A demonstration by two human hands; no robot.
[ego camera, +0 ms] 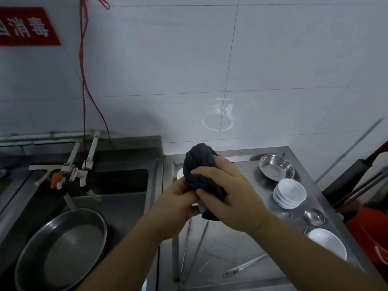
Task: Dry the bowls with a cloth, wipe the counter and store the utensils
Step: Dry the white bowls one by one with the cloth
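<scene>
A dark grey cloth (199, 164) is bunched over a small white bowl (180, 173) held above the steel counter (241, 244); only the bowl's rim shows. My left hand (178, 206) grips the bowl from below and my right hand (226, 190) presses the cloth around it. On the counter's right side stand a stack of white bowls (289, 193), a steel bowl (276, 170), a steel ladle (313, 217) and a larger white bowl (327, 242). Long steel tongs (193, 248) and a thin steel utensil (245, 266) lie in front.
A steel sink (117, 185) with white taps (79, 162) lies to the left, with a large steel basin (60, 248) at its near edge. A red bucket (373, 232) and dark handles stand off the counter's right end. White tiled wall behind.
</scene>
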